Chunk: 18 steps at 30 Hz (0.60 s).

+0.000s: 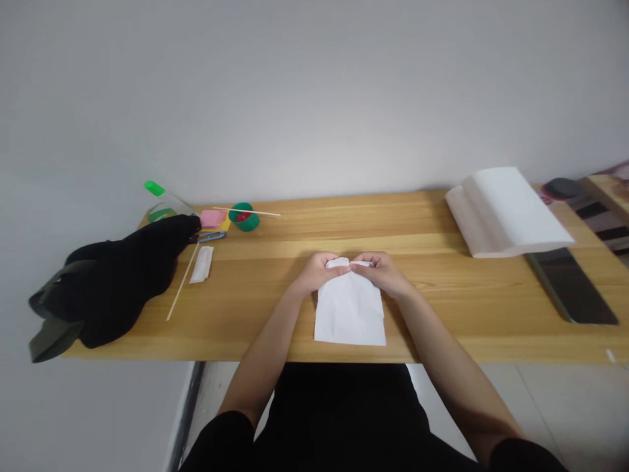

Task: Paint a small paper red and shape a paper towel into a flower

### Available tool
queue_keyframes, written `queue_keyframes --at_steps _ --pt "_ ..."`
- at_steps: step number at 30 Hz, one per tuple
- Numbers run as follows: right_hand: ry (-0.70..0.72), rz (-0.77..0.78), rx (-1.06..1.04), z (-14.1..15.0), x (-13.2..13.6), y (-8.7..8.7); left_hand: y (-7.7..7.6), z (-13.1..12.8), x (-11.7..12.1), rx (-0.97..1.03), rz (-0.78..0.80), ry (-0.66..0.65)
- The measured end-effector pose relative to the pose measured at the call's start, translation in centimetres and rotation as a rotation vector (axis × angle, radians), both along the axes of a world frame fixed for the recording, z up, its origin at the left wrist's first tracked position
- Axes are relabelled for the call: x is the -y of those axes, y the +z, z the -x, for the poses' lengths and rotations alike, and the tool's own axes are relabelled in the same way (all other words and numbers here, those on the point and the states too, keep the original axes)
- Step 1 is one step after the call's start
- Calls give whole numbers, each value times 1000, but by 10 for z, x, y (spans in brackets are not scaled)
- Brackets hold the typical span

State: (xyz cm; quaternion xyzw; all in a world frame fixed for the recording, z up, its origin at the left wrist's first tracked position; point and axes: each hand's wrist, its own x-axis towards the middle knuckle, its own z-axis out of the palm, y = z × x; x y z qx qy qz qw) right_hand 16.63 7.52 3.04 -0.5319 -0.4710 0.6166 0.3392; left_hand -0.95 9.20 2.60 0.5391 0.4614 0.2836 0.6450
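Observation:
A white paper tissue (pixel 350 311) lies over the front middle of the wooden table, its far edge lifted and gathered. My left hand (pixel 319 270) pinches that far edge on the left, thumb on top and fingers behind. On the right, my right hand (pixel 379 270) pinches the same edge, its thumb close to the other thumb. The fingertips behind the tissue are hidden. The near edge of the tissue hangs loose and flat toward me.
A pack of white paper (pixel 511 210) and a dark phone (pixel 572 286) lie right. Left are a black cloth (pixel 128 275), a thin stick (pixel 183 282), a folded tissue (pixel 201 264), blue snips (pixel 211 236), pink sticky notes (pixel 213 218) and a green cup (pixel 248 223) with a stick across it.

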Motion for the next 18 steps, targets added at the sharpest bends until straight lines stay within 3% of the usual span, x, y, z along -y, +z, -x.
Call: queue_keyframes --at_steps 6,18 --pt "28 9 9 -1 -1 1 5 2 0 -76 -61 -82" --pt "50 19 -68 0 2 2 8 1 2 29 -57 -65"
